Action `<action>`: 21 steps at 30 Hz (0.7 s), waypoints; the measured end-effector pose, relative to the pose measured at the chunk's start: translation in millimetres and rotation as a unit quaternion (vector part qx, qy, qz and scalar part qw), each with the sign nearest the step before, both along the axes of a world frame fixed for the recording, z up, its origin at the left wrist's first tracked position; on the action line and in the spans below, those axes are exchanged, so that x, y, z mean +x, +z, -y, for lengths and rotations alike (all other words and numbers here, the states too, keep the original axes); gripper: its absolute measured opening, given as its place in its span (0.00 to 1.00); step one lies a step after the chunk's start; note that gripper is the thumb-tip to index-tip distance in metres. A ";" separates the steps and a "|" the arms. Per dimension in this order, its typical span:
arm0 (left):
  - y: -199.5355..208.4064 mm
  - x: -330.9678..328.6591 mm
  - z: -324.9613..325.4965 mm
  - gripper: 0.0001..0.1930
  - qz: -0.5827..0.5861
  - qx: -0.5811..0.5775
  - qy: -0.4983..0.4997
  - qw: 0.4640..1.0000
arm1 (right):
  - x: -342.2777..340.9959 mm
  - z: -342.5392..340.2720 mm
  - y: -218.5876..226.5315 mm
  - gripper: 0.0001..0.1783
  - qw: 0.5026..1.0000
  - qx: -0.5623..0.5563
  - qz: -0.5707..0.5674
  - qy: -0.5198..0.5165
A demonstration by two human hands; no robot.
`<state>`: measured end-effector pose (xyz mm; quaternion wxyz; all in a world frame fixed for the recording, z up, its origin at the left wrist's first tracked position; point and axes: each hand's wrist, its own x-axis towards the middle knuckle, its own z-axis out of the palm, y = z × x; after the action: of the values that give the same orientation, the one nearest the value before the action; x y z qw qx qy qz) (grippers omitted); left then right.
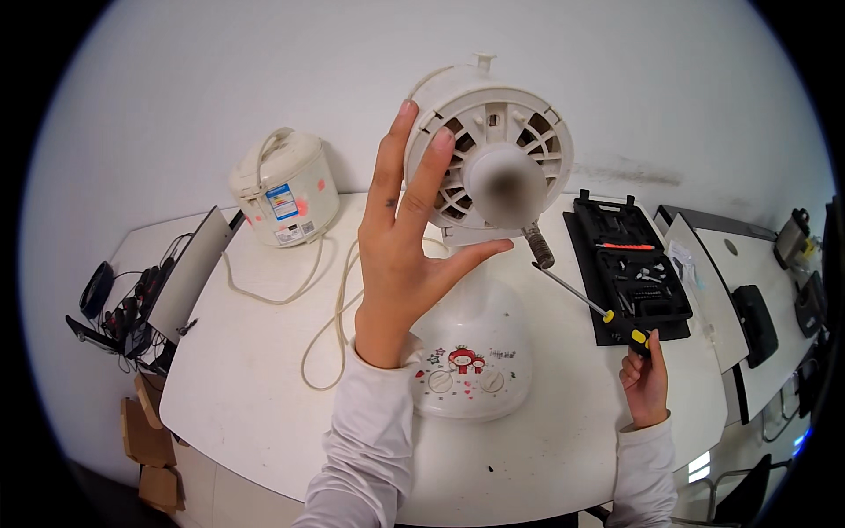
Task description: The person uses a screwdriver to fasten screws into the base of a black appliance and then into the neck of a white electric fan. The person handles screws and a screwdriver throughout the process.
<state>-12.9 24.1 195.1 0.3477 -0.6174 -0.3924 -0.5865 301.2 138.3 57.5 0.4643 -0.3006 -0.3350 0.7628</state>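
Observation:
A white electric desk fan (489,141) stands on the table with its blades and grille off, its round slotted motor housing facing me. My left hand (405,220) is at the housing's left side, fingers stretched and spread, thumb reaching below the hub; I cannot tell how firmly it touches. My right hand (647,378) grips a black-and-yellow screwdriver (627,332). Its shank slants up left, the tip beside a dark coiled spring (539,246) under the housing. The hub's middle is blurred. The fan's base (475,396) carries two knobs and a cartoon print.
An open black tool case (629,264) lies at the right of the white table (255,378). A white rice cooker (286,189) stands at the back left, pale cords looping beside it. Cables and cardboard boxes (150,436) are at far left; another desk (775,352) is at right.

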 end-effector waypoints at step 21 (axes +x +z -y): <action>-2.0 4.5 -0.5 0.58 0.047 -0.049 -0.014 0.998 | 3.9 0.4 -0.4 0.15 1.000 -0.009 -0.007 -0.005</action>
<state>-8.5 24.6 193.1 0.2901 -0.6110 -0.4282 -0.5993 305.1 137.9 57.1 0.4679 -0.3010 -0.3227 0.7657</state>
